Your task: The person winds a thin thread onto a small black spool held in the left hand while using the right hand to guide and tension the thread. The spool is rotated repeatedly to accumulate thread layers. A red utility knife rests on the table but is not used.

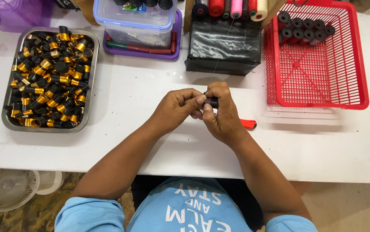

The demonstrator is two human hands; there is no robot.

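I hold a small black tube between my two hands, just in front of my chest over the white table; my left hand pinches one end with thumb and fingers, and my right hand is curled around the other part, so both hands are pressed close together on it; its long axis seems to lie sideways, from one hand to the other, but my fingers hide most of it; both hands are equally near, because both touch it. Far to the left of my left hand stands a metal tray full of black and gold pieces; to the right of my right hand is a red basket with black tubes in its far corner; an orange-red tool lies just beside my right wrist.
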